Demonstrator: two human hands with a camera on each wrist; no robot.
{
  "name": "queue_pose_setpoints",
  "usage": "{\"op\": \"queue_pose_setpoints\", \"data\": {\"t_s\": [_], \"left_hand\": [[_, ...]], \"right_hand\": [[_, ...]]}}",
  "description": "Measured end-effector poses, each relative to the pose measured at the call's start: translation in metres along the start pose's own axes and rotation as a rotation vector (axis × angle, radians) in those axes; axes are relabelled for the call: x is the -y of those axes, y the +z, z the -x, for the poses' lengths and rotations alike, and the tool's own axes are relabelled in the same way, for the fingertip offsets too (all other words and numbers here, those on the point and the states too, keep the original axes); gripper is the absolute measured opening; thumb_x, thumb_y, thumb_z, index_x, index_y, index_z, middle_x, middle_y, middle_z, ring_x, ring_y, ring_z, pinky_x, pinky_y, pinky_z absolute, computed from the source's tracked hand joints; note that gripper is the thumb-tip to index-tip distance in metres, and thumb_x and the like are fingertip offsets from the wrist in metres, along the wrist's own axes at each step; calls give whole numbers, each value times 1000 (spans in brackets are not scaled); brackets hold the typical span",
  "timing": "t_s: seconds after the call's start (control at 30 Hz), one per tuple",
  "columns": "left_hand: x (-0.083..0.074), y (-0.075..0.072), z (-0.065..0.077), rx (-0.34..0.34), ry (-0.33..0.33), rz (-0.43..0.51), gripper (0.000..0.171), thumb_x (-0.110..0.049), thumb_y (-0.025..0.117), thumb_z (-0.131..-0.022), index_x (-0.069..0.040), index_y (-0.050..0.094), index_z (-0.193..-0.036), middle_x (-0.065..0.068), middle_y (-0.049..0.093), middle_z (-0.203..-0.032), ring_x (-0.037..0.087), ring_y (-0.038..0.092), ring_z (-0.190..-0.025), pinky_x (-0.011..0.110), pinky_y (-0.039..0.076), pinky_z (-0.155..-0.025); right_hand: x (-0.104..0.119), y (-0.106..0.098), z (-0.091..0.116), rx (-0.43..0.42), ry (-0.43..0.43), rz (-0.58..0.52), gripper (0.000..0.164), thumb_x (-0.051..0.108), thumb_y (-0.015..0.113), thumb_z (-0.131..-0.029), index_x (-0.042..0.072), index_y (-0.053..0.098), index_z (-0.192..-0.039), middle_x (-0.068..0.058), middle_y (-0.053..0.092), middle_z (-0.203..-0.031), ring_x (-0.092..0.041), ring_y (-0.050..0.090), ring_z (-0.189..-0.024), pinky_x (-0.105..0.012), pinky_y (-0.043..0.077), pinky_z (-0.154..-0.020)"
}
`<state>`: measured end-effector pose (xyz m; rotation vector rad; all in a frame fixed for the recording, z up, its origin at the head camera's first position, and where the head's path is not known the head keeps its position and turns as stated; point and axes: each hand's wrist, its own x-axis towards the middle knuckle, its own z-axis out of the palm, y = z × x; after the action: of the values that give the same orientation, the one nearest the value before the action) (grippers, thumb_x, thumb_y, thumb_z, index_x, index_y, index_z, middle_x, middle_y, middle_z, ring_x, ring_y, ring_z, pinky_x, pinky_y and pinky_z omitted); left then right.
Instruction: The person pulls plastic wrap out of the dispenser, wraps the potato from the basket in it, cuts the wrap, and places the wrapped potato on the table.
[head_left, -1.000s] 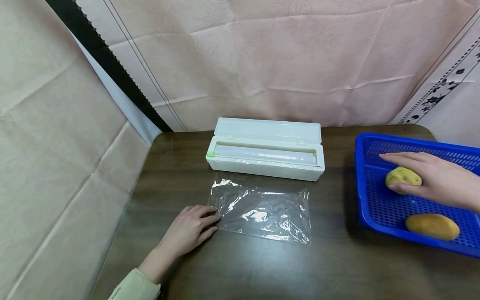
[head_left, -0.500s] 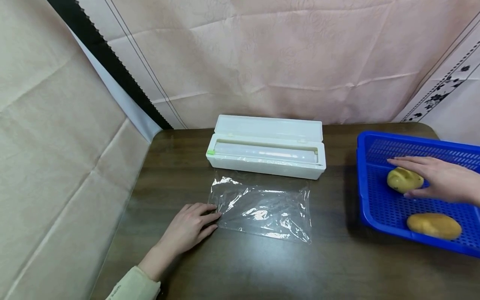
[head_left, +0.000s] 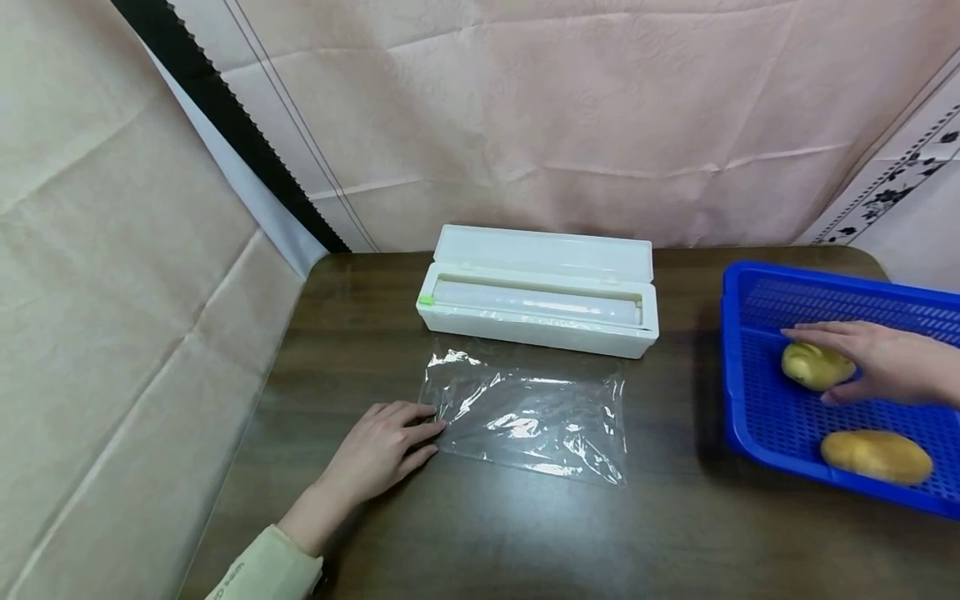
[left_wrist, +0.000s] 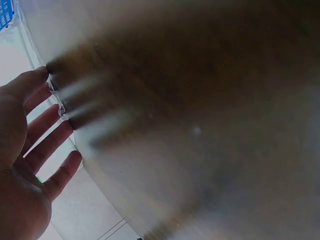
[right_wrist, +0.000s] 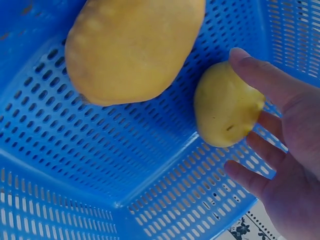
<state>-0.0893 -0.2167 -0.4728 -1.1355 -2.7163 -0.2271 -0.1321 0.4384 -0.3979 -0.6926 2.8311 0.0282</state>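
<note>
My left hand [head_left: 384,450]: fingers extended, touching clear plastic film [head_left: 536,433], tabletop [head_left: 495,542] centre. My right hand [head_left: 892,362]: fingers parted, gripping nothing, around rounded yellow-green produce [head_left: 812,367] in blue perforated plastic basket [head_left: 733,367], right edge. White oblong plastic box [head_left: 540,328]: far edge.

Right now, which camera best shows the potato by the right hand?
The right wrist view: the potato looks large, mostly uncovered. The head view shows it smaller, partly hidden by the right hand; the left wrist view misses it.
</note>
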Motion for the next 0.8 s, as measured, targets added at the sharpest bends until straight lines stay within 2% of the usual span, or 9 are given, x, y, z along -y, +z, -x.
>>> {"op": "queue_pose_setpoints", "data": {"t_s": [0.37,0.53,0.8], "left_hand": [[0,0,0,5,-7,11,32,-31,84,-94,-20,82,-124,6,74,-130,28,69,-119,50,55,-95],[0,0,0,4,-8,14,31,-31,84,-94,-21,82,-123,5,73,-130,27,69,-119,50,55,-96],[0,0,-1,2,-5,8,30,-31,84,-94,-21,82,-123,4,74,-130,26,69,-118,49,55,-94]], "right_hand": [[-8,5,-4,41,-31,55,89,29,101,-67,-3,62,-140,-31,63,-139,-58,59,-123,-73,49,-98],[-10,8,-7,-25,-67,70,88,27,103,-62,-1,64,-136,-24,68,-133,-52,63,-117,-70,51,-95],[-11,10,-10,-74,-73,89,72,20,102,-66,1,72,-128,-11,70,-115,-37,68,-102,-63,57,-86]]}}
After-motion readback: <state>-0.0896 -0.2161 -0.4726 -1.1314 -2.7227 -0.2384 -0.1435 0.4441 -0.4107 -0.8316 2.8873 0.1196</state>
